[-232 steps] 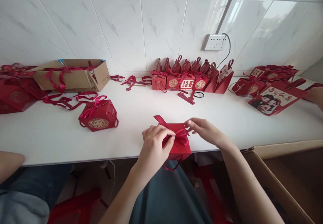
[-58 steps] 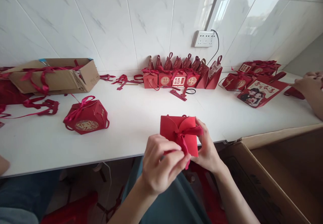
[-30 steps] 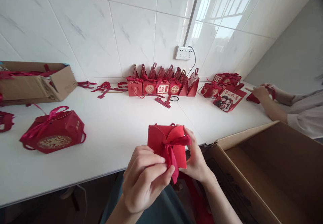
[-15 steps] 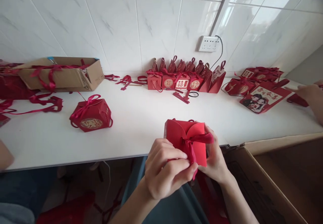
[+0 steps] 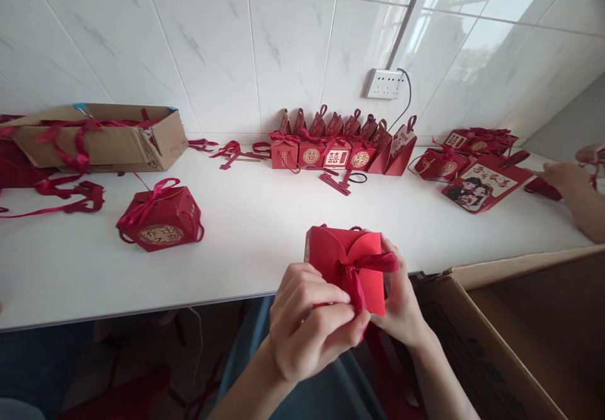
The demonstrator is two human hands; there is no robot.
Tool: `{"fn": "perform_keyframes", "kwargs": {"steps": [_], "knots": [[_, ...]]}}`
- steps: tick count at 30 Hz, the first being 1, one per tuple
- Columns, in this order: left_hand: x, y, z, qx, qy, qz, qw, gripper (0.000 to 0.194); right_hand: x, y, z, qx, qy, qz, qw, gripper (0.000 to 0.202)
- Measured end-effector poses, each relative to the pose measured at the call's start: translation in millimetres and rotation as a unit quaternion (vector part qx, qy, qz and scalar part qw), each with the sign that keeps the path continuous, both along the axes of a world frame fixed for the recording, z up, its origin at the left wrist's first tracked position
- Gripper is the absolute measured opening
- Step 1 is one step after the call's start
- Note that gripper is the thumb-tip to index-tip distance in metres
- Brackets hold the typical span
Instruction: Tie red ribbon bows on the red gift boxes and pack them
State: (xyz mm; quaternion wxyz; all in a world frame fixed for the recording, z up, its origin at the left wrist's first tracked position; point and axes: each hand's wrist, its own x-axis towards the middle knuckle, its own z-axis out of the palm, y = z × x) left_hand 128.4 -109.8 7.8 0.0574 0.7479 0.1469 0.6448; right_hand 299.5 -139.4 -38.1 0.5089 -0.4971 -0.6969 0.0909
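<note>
Red box [image 5: 373,294], at lower centre of the frame, is cupped by the half-curled right hand [image 5: 401,303]; its ribbon [image 5: 378,262] appears pinched in the nearly closed left hand [image 5: 309,319]. Ribbon adjustment seems in hand; a gentle, steadied pull seems called for.

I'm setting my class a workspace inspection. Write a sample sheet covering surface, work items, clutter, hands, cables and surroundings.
Surface: smooth white tabletop.
Work items: red cardboard gift box, held, with shiny red ribbon; another ribbon-tied red box stands at left.
Clutter: loose red strips beside an oblong brown cardboard box; thin black ring before the row of red paper boxes.
Hands: left hand pinches the ribbon's tail; right hand grips the gift box's right side.
Cables: black cable at the white wall socket.
Surroundings: white tiled wall; open brown carton at right; another person's hand beyond.
</note>
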Motion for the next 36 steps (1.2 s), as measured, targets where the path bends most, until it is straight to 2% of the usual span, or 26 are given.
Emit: {"fn": "perform_keyframes", "kwargs": {"steps": [10, 19, 25, 36], "knots": [[1.2, -1.3, -2.0, 0.0, -0.006, -0.004, 1.0, 0.008, -0.5, -1.4, 1.6, -0.001, 0.014, 0.01, 1.0, 0.089], [2.8, -2.6, 0.2, 0.004, -0.012, -0.007, 1.0, 0.008, 1.3, -3.8, -0.3, -0.013, -0.003, -0.011, 1.0, 0.096], [5.2, -4.0, 1.0, 0.001, -0.014, -0.006, 1.0, 0.008, 2.9, -7.6, 1.2, -0.011, -0.001, -0.023, 1.0, 0.09], [5.5, -3.9, 2.6, 0.001, -0.004, -0.015, 1.0, 0.007, 3.8, -6.9, -1.5, 0.015, -0.003, -0.019, 1.0, 0.086]]}}
